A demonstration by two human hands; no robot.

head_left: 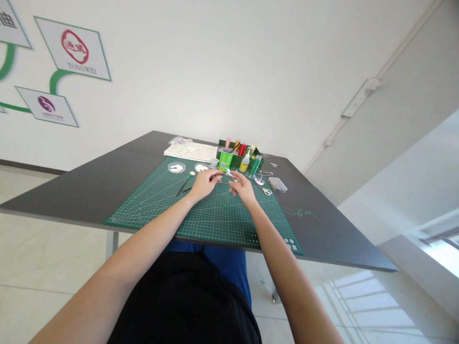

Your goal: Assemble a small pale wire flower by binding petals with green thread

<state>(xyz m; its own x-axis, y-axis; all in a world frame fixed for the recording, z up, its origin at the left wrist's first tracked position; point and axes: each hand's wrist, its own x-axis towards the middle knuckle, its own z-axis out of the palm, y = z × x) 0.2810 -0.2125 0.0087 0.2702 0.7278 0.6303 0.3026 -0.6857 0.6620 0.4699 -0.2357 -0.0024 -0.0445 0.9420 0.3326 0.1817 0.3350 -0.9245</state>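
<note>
Both my hands are raised over the green cutting mat, close together near its far side. My left hand has its thumb and fingers pinched together on something thin and dark that is too small to name. Facing it, my right hand is closed at the thumb and forefinger on a small white piece, with the other fingers curled loosely below. Left of my left hand, a green-handled stick with a pale tip lies on the mat. Scissors rest to the right of my right hand.
Behind my hands stand a green can, a yellow glue bottle and a dark green box of coloured rolls. Shallow round dishes, including a clear dish, sit left. A clear case and green thread lie right.
</note>
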